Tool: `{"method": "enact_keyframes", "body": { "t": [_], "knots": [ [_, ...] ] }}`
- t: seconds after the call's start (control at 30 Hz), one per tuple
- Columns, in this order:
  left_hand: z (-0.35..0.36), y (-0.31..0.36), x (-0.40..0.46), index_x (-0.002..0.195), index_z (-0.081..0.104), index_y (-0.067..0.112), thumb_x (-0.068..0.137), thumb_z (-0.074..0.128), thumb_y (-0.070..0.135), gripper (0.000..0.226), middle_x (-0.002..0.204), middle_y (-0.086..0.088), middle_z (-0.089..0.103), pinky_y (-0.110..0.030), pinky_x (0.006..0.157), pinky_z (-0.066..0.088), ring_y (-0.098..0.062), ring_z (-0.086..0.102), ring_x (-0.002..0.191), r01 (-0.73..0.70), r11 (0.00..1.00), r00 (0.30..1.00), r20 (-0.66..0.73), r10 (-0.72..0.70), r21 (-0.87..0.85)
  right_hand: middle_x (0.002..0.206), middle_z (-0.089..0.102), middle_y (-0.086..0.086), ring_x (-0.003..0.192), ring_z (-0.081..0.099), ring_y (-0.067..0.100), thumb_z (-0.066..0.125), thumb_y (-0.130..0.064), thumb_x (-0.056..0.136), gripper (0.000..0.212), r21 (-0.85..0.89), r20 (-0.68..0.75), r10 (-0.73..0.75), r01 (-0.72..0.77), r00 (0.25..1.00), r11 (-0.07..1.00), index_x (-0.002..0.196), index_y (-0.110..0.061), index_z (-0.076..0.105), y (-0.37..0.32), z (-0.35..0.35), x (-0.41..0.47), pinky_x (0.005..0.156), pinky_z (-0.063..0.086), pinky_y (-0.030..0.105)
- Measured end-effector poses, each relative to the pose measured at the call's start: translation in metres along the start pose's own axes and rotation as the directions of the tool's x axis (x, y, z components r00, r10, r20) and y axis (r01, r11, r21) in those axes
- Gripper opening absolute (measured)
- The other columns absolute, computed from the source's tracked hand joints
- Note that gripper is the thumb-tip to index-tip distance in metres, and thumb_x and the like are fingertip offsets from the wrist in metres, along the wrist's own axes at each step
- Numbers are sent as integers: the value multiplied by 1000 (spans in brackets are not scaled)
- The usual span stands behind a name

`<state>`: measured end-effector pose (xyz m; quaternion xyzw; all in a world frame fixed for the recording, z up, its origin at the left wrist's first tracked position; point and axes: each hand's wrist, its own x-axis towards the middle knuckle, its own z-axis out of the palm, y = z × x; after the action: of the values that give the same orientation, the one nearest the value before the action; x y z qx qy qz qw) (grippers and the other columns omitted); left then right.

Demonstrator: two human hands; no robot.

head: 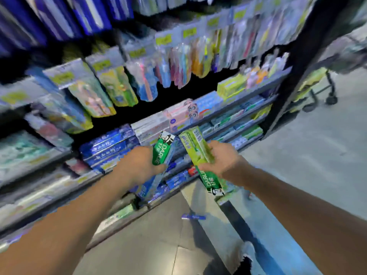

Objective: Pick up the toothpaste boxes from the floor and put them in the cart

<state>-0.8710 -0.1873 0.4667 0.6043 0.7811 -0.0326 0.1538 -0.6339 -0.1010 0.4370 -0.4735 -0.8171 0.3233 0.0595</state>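
While both hands are loaded, nothing has reached the cart [317, 90], which stands off beyond the far end of the shelf unit [234, 114]. Our left hand [139, 165] grips a green box with a blue box [153, 181] behind it; our right hand [220, 161] grips a light-green box [196, 147] stacked on another green box [212, 181]. Both bundles hang in front of the shelf unit's lower rows. One small blue item [193, 216] lies on the floor just below the shelf unit, blurred, possibly another box. We judge pickup nearly finished, delivery not yet begun.
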Motion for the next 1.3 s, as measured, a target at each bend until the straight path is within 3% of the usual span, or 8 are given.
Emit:
{"method": "enact_keyframes", "body": {
  "t": [0.2,0.37,0.53,0.8,1.0,1.07,1.2,1.3],
  "knots": [
    [-42,107,37,86,45,15,82,63,60,48,82,-5,54,-32,64,40,-25,51,75,-176,982,984,-7,177,62,98,70,-1,90,65,19,81,-43,73,45,43,-139,135,-130,981,991,105,-18,61,59,-99,-38,81,52,34],
    [-48,237,84,93,49,12,84,62,58,49,91,-11,61,-34,70,44,-30,60,87,-366,928,930,1,367,73,81,64,-4,81,62,19,82,-44,70,38,79,-266,238,-225,934,971,90,-23,58,150,-183,-71,67,42,27],
    [-39,386,126,82,46,15,81,63,63,51,74,-3,53,-36,57,37,-22,53,68,-410,912,912,11,411,-21,90,67,5,84,62,22,83,-38,70,40,184,-346,330,-282,878,942,97,-16,63,260,-262,-106,73,52,32],
    [-44,598,191,84,46,10,85,63,57,51,78,-15,58,-47,68,51,-31,59,68,-483,871,869,77,489,-85,72,60,-5,53,54,3,87,-35,66,38,335,-422,489,-369,764,867,74,-23,52,416,-384,-134,38,37,15],
    [-42,724,286,76,47,14,78,69,60,51,75,-6,61,-33,56,45,-24,61,68,-555,828,829,30,559,-83,80,63,-1,71,60,16,84,-42,65,40,322,-467,545,-440,696,838,83,-19,58,523,-455,-104,56,46,30],
    [-40,763,325,75,49,16,77,70,60,49,72,-3,62,-32,57,48,-21,62,66,-576,813,814,33,580,-85,78,61,-3,67,57,12,84,-43,64,41,325,-467,568,-466,678,823,83,-19,57,559,-481,-84,54,45,28],
    [-53,843,404,71,42,16,78,66,65,55,67,-2,50,-30,49,32,-17,48,57,-627,778,776,60,628,-40,74,59,-6,60,53,3,85,-42,61,41,351,-464,630,-524,623,776,78,-22,54,623,-543,-49,37,32,16],
    [-64,899,457,72,47,21,78,68,62,46,71,3,55,-27,47,31,-10,50,59,-652,752,748,79,659,-99,78,59,-7,64,54,3,84,-45,62,41,352,-459,665,-567,588,745,78,-25,52,667,-590,-27,41,35,19]
  ]
}}
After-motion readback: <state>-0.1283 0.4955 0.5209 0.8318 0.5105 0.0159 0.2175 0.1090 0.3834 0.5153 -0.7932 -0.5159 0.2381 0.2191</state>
